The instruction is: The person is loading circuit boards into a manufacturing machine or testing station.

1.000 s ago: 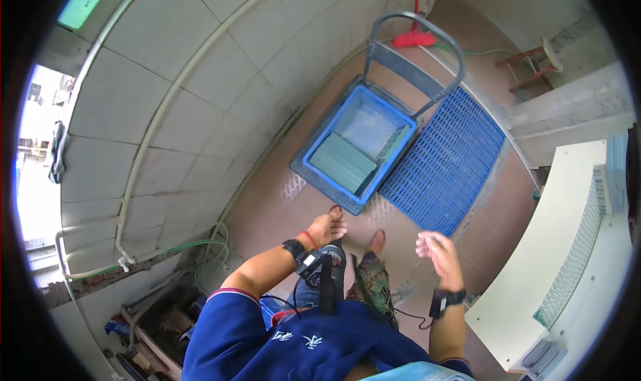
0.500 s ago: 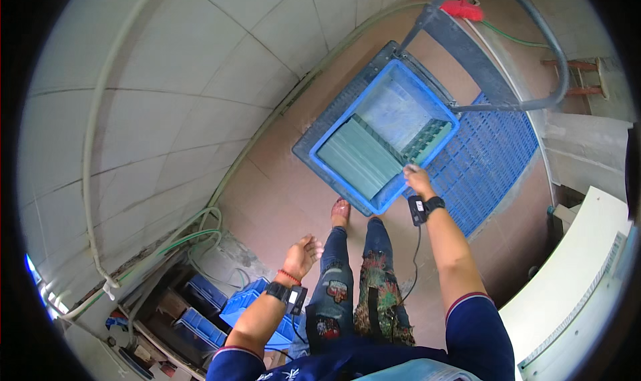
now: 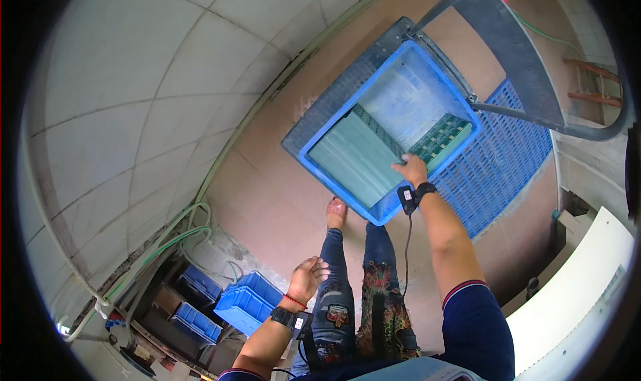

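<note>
We see a stack of pale green sheets (image 3: 357,161) lying in the near left part of a blue bin (image 3: 408,91), with darker green patterned pieces (image 3: 441,139) along the bin's right side. The right hand (image 3: 414,170) reaches over the near right rim, its thumb and forefinger at the right corner of the stack and its other fingers curled; we cannot tell whether it pinches a sheet or only touches. The bin sits on a dark platform cart (image 3: 350,81), whose handle (image 3: 517,57) rises at the far right. Right of the cart we find a blue slatted grate (image 3: 497,157) on the reddish floor (image 3: 267,197). The left hand (image 3: 308,277) hangs well apart from the bin, beside the left leg, holding nothing we can see, fingers half bent and loose. Near left of it are small blue crates (image 3: 250,304), and beyond them a green hose (image 3: 165,246) beside the tiled wall (image 3: 133,127). At the near right we see a white panel (image 3: 567,287).
</note>
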A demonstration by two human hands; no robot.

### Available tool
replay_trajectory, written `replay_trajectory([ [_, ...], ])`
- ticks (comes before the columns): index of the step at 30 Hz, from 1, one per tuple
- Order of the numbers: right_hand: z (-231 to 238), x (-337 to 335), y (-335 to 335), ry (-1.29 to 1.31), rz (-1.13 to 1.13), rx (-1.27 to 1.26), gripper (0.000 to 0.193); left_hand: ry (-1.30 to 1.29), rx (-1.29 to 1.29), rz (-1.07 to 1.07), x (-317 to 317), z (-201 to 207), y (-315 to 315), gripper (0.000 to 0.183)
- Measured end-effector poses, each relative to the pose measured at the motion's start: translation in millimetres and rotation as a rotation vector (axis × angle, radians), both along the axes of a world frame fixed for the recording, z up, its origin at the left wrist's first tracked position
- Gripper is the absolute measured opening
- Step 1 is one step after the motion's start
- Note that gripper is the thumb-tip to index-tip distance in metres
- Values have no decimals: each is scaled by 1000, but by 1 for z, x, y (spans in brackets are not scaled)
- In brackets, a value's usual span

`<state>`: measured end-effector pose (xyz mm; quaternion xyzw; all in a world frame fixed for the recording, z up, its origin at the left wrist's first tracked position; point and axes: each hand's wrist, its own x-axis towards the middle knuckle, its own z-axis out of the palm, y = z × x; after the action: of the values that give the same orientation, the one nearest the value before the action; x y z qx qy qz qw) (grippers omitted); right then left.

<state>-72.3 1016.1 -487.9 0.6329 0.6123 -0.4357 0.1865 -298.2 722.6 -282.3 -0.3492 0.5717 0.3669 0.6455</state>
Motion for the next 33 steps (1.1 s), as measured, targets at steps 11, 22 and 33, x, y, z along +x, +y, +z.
replay_trajectory([
  [11, 162, 24, -24, 290, -480, 433, 16, 47, 237, -124, -2, 61, 76, 15],
  [22, 425, 0, -91, 1366, -1242, 198, 27, 170, 987, -624, 30, 231, 179, 27],
  [33, 533, 77, -208, 1163, -1197, 751, 18, 244, 1308, -1012, 111, 328, 167, 16],
])
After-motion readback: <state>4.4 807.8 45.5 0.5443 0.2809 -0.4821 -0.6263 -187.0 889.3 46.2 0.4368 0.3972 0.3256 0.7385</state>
